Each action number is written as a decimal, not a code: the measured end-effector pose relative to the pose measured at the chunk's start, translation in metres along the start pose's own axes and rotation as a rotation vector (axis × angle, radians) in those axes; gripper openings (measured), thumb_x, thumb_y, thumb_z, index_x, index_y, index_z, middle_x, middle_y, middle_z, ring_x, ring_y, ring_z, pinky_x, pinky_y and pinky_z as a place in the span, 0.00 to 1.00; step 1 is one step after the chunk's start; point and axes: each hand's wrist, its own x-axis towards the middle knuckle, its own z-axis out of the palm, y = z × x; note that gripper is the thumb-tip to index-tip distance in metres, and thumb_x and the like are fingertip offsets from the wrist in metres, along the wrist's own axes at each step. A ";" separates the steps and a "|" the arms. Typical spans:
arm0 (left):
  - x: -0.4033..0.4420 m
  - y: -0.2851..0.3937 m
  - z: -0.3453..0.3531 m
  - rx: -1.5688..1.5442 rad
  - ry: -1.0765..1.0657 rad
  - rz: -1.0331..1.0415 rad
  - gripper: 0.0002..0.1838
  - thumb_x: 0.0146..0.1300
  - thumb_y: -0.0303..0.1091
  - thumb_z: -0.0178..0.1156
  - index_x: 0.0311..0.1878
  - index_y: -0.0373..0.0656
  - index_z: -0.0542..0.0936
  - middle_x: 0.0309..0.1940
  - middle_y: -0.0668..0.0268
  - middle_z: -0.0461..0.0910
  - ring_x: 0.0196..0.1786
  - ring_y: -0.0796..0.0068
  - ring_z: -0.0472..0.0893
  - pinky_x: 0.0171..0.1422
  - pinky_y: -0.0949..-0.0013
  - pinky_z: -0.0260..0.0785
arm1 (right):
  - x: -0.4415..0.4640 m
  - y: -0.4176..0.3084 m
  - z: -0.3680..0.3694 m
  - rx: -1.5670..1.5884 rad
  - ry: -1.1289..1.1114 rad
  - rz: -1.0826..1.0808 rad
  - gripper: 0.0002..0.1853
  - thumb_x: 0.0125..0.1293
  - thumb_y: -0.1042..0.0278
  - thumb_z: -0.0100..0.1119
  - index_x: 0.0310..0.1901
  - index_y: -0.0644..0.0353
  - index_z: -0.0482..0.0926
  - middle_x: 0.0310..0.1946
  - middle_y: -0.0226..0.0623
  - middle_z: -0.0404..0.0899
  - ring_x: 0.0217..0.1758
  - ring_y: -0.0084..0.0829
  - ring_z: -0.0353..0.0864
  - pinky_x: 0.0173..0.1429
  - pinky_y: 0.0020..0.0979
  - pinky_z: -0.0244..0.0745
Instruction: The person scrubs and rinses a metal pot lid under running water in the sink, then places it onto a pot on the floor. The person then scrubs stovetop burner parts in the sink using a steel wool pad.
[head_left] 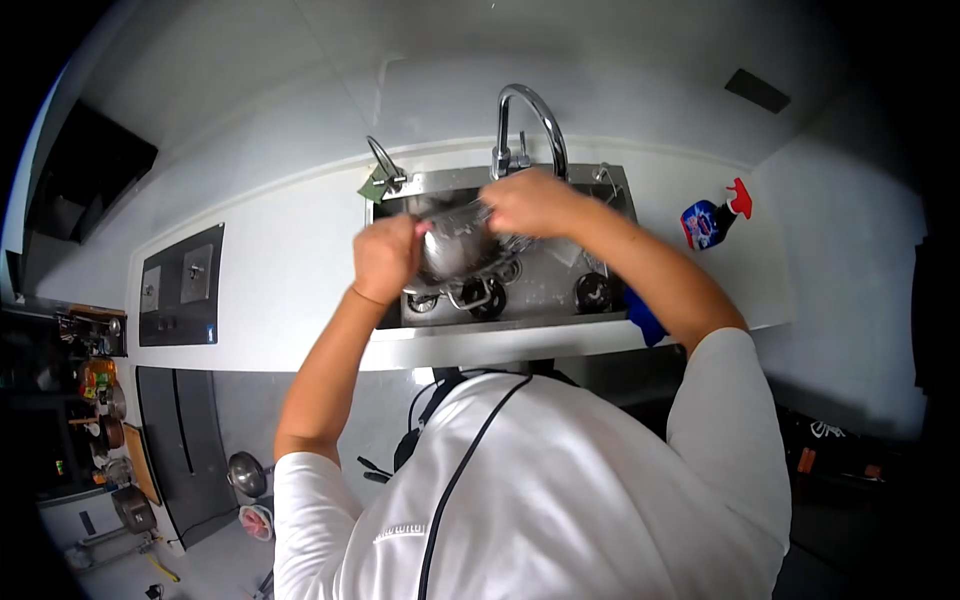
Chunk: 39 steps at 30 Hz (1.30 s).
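A shiny metal pot (458, 250) is tilted over the steel sink (450, 324). My left hand (387, 257) is closed on its left rim. At the pot's upper right edge, my right hand (520, 203) has its fingers curled and pressed together; what they hold there is blurred. Behind my right hand rises the chrome faucet (552, 115). Round black and metal parts (594, 292) lie in the sink, and drops of water show on its surface.
A spray bottle (706, 222) with a red trigger lies on the right counter. A blue cloth (645, 318) hangs at the sink's front right edge. Left of the sink are a small curved tap (382, 158), a green cloth (373, 186) and a black cooktop (181, 285).
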 end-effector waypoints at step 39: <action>0.009 0.000 0.005 -0.097 0.004 -0.080 0.11 0.70 0.38 0.66 0.33 0.45 0.79 0.23 0.58 0.79 0.26 0.53 0.80 0.30 0.54 0.71 | 0.053 -0.042 -0.011 -0.040 -0.086 -0.138 0.11 0.58 0.62 0.61 0.36 0.61 0.80 0.31 0.47 0.84 0.36 0.51 0.86 0.43 0.52 0.80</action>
